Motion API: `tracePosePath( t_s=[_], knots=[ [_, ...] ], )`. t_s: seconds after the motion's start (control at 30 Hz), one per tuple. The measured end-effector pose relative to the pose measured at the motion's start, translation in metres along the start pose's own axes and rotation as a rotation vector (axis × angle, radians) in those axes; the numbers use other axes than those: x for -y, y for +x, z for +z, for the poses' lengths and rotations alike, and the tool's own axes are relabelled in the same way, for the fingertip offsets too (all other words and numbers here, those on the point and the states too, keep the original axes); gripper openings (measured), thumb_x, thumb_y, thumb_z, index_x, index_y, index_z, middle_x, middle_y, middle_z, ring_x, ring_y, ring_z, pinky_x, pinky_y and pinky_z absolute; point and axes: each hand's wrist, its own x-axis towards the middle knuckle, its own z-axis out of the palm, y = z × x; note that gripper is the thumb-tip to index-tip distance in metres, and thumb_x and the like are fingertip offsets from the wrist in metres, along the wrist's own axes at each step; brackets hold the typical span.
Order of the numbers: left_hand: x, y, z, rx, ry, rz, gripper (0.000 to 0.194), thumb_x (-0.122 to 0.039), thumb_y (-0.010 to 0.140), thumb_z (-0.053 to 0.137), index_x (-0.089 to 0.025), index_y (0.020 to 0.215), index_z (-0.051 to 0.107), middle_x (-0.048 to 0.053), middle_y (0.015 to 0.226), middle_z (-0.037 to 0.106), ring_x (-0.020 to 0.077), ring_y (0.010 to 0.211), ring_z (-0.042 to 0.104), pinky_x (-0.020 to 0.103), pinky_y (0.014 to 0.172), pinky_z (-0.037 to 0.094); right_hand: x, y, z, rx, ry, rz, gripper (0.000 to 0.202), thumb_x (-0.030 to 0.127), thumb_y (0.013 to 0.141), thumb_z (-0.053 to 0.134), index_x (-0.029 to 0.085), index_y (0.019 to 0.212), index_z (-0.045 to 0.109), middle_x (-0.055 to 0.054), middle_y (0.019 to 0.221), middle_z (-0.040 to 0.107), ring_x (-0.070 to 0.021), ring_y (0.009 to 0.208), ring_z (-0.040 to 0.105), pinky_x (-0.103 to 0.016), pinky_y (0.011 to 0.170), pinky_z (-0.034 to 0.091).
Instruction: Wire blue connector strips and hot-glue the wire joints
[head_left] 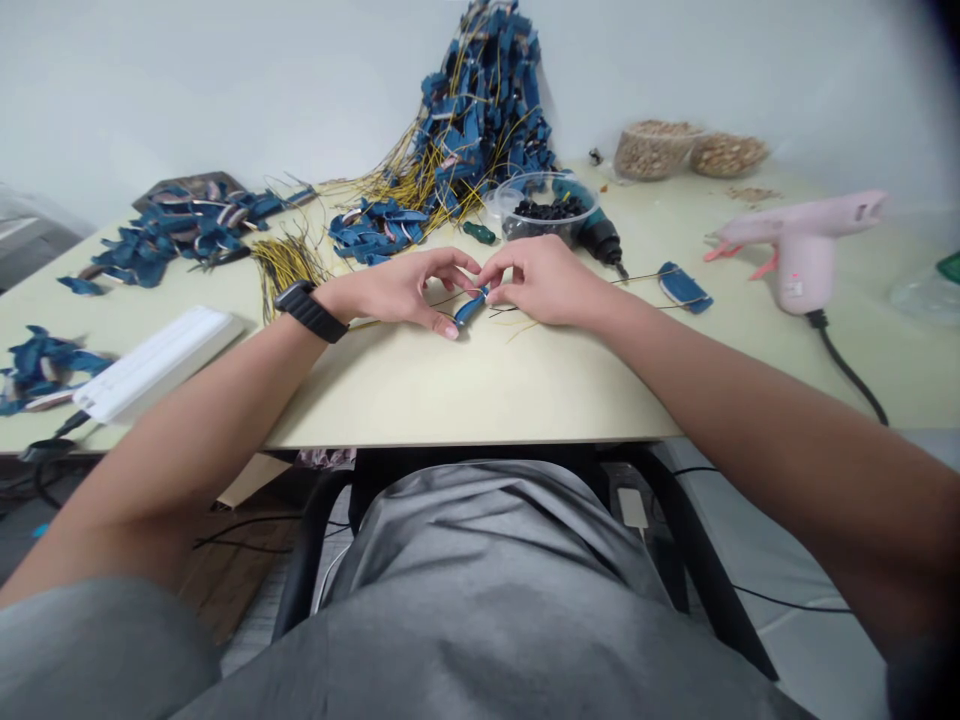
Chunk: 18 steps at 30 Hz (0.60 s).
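A small curved blue fabric piece (470, 308) with a pale edge is between my two hands, just above the table's middle. My left hand (405, 290), with a black watch on its wrist, curls around it, the thumb at its lower end. At the upper end, the thumb and index finger of my right hand (541, 282) pinch together on the piece; a thin wire may be in that pinch too. Thin dark and yellow wires run out on both sides of my fingers. To the right, another blue fabric piece (684, 287) lies with wires attached.
Behind stand a large heap of blue pieces with yellow wires (487, 110), a clear tub of black parts (544, 215) and a drill (598, 235). A pink glue gun (806, 240) stands right, a white power box (157, 362) left. Bags of beige bits (652, 150) sit at the back.
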Motion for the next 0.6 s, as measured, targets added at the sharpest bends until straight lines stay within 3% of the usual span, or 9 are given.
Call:
tracePosePath(
  t_s=[0.23, 0.4, 0.6],
  knots=[
    [0.0076, -0.0010, 0.0018, -0.045, -0.036, 0.029, 0.084, -0.072, 0.075, 0.115, -0.025, 0.135, 0.079, 0.017, 0.151, 0.089, 0.0356, 0.144, 0.081, 0.051, 0.129, 0.057, 0.0003, 0.0001, -0.0023, 0.017, -0.043, -0.004, 0.027, 0.014, 0.102, 0.093, 0.026, 0.124, 0.104, -0.007, 0.115, 0.093, -0.0245, 0.095, 0.077, -0.042, 0.094, 0.059],
    [0.0057, -0.0024, 0.0001, -0.048, 0.057, 0.001, 0.079, -0.072, 0.077, 0.112, -0.025, 0.134, 0.085, 0.014, 0.148, 0.090, 0.0335, 0.138, 0.079, 0.046, 0.124, 0.055, 0.0017, -0.0004, -0.0039, 0.018, -0.037, -0.002, 0.026, 0.015, 0.105, 0.092, 0.026, 0.125, 0.105, -0.008, 0.112, 0.092, -0.0256, 0.096, 0.079, -0.042, 0.095, 0.059],
    [0.0003, -0.0035, 0.0010, -0.036, 0.103, -0.020, 0.077, -0.074, 0.078, 0.109, -0.027, 0.136, 0.089, 0.010, 0.143, 0.090, 0.0335, 0.131, 0.078, 0.046, 0.121, 0.054, 0.0008, -0.0010, -0.0037, 0.020, -0.033, 0.014, 0.019, 0.030, 0.106, 0.096, 0.027, 0.123, 0.104, -0.008, 0.110, 0.090, -0.0259, 0.096, 0.078, -0.043, 0.098, 0.058]
  ],
)
